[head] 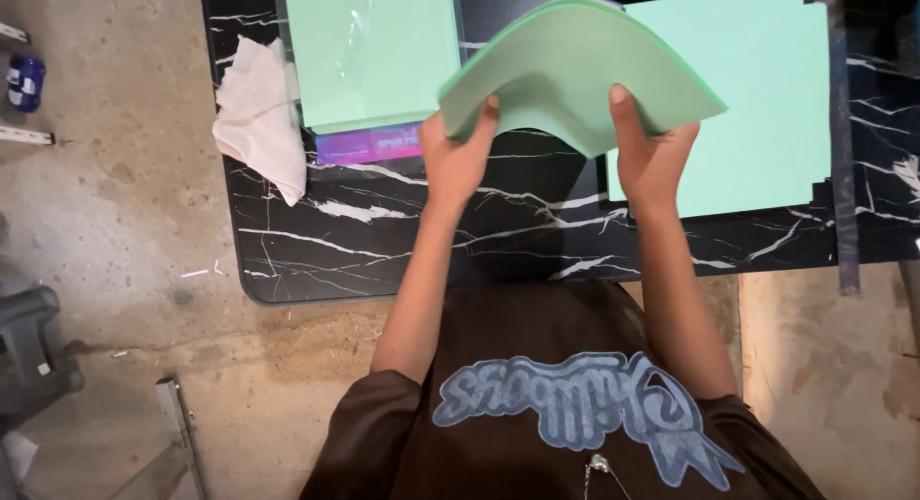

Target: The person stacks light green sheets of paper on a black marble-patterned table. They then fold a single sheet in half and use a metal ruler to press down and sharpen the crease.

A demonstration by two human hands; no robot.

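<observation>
While seen from the head camera looking straight down: two bare hands lifting a stack of pale green paper sheets (565, 64) above a black marble-patterned table (402, 232) with white veins. Stack bowed upward into an arch, near edge gripped at both lower corners, far edge curving away over the tabletop. Left hand (458, 155) clenched on the stack's near left corner, thumb lying on top of the sheets, fingers tucked out of sight beneath. Right hand (652, 155) clenched on the near right part of the same edge, thumb pressed up across the top sheet, fingers likewise hidden underneath. Both forearms reaching up from a dark brown shirt (546, 395) with a pale blue printed design at the bottom of the view.

Lying flat on the table to the left, a second pile of green sheets in a clear plastic wrap (369, 50), glossy with reflections. Just below it, a purple and pink strip of packaging (369, 144). Beside that pile, at the table's left edge, a crumpled white cloth (259, 122) hanging partly over the side. On the right, flat mint green sheets (757, 107), partly covered by the lifted stack. Around the table, a bare concrete floor (105, 222), with a small blue can (25, 80) near the far left edge and a grey plastic object (29, 352) at lower left.
</observation>
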